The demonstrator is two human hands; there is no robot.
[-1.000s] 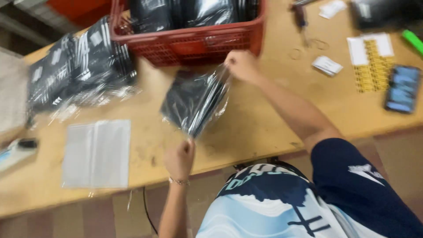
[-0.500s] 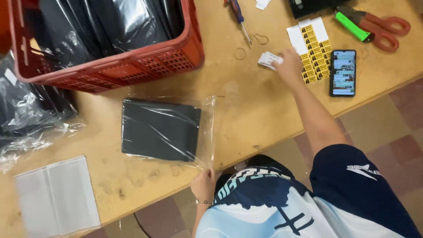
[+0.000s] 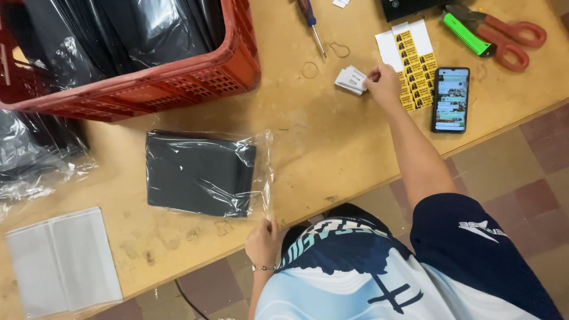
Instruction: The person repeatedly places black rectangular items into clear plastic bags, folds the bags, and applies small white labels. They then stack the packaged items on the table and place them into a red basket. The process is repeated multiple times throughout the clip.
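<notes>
Since half a second earlier, little had shifted: right hand [image 3: 384,86] stayed on the small white card stack [image 3: 351,79] near the tabletop's far edge, fingers now pinching its right end rather than just reaching it; left hand [image 3: 263,242] kept its pinch on the near corner of the clear bag [image 3: 204,173] holding a folded black garment, close to the tabletop's [image 3: 332,148] near edge. Red crate [image 3: 178,83] sat at the far left corner, untouched. Risks, as judged: bag sliding off the near edge if the left pinch tugged; several cards lifting together; yellow sticker sheet [image 3: 415,68] or phone [image 3: 450,98] getting nudged by the wrist.
</notes>
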